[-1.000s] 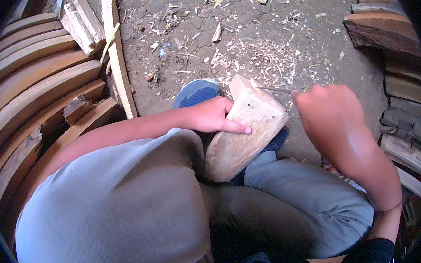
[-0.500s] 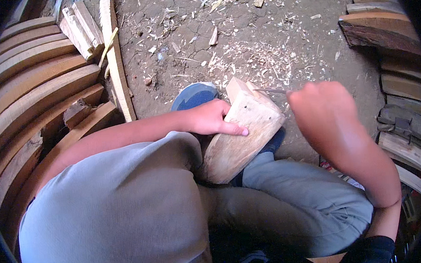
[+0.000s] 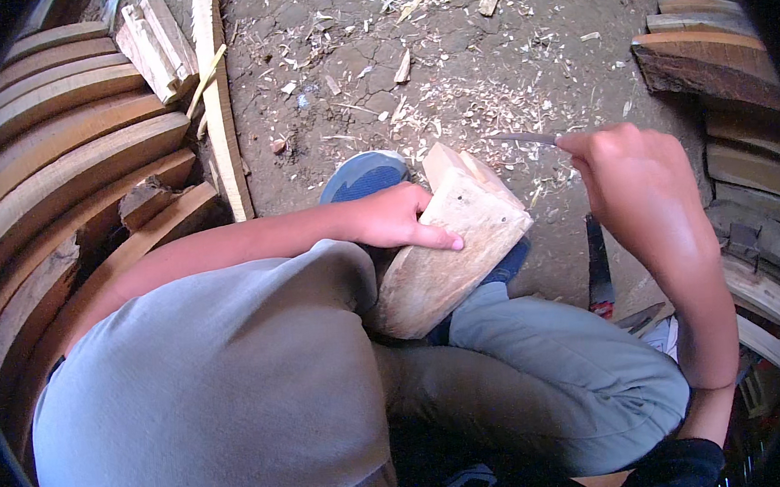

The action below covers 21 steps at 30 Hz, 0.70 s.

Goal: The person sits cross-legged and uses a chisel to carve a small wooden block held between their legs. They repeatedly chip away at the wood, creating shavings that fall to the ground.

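My left hand [image 3: 397, 218] is closed on a pale, shaped wooden block [image 3: 450, 257], its thumb lying on the upper face. The block is tilted between my legs, with two small dark holes near its far end and a notched tip. My right hand [image 3: 636, 172] is closed round a knife [image 3: 527, 137] with a thin, narrow blade pointing left. That blade is in the air beyond the block's right far corner, apart from the wood. The knife's handle is hidden inside my fist.
Curved boards [image 3: 66, 130] are stacked along the left, more planks [image 3: 711, 54] along the right. A long strip of wood [image 3: 218, 111] lies on the dirt floor among shavings [image 3: 480, 110]. By my right knee lies a dark flat tool [image 3: 599, 265] with a red end.
My right hand has moved away to the right and slightly farther out, taking the blade off the block's tip. The dark flat tool has come into sight. My left hand keeps its grip.
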### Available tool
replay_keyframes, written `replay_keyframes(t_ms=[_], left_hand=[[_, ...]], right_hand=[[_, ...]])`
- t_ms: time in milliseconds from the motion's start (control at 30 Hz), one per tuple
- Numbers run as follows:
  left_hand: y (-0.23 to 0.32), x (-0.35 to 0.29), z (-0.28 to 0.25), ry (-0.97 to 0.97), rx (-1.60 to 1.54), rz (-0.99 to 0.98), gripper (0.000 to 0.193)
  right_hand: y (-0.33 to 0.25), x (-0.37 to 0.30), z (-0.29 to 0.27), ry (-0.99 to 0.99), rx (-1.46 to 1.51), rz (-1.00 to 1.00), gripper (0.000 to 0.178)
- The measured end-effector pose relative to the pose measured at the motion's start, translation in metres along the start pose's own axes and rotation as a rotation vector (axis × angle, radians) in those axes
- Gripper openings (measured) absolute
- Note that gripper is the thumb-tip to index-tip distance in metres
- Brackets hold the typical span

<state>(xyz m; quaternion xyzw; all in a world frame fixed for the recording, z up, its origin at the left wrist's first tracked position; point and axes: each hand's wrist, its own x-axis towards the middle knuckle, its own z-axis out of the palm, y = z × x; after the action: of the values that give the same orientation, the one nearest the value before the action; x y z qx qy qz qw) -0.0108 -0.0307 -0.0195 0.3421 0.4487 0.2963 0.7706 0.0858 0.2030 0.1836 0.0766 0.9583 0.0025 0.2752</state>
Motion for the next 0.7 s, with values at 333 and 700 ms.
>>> replay_keyframes(t_ms=[333,700], left_hand=[[-0.002,0.0,0.001,0.012,0.002,0.036,0.058],[-0.001,-0.006,0.003,0.031,-0.038,0.025,0.059]], right_hand=[[-0.005,-0.002,-0.001,-0.175,0.083,0.048,0.013],[-0.023,0.008,-0.006,-0.28,0.055,-0.035,0.013]])
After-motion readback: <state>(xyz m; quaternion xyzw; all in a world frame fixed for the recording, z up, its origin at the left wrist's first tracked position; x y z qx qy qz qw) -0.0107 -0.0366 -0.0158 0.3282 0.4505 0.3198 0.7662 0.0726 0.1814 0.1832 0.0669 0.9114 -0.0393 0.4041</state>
